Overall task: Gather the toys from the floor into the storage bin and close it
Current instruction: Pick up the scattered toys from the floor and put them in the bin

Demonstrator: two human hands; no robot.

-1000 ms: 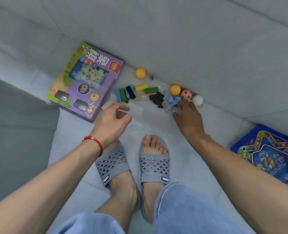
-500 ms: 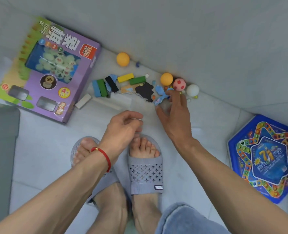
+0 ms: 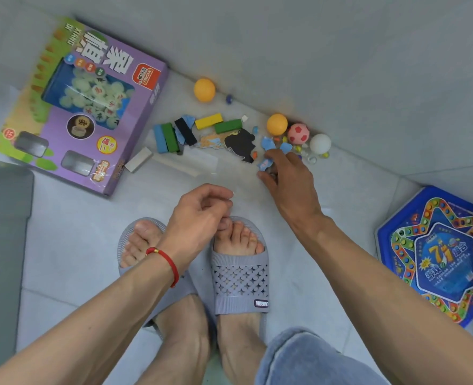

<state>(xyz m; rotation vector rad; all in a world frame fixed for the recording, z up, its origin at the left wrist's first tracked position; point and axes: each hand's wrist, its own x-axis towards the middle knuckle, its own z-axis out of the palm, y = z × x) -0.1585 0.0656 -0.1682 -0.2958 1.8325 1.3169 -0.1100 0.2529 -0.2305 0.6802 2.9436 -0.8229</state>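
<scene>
The right hand (image 3: 290,184) curls its fingers onto a light blue toy piece (image 3: 264,163) among blocks and balls along the wall. The left hand (image 3: 199,218) hangs loosely curled, holding nothing. The purple box (image 3: 91,107) reads "XIANG QI"; the slipper (image 3: 240,284) reads "LANGSHA".

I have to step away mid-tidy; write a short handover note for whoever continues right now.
Right hand: fingers curled over small light-blue puzzle pieces on the floor; a firm grip cannot be told.
Left hand: loosely curled above the feet, seemingly holding nothing.
Coloured wooden blocks, two orange balls, pink football, white ball lie along the wall.
Storage bin: not in view.
Left: gather everything, close bin.
</scene>
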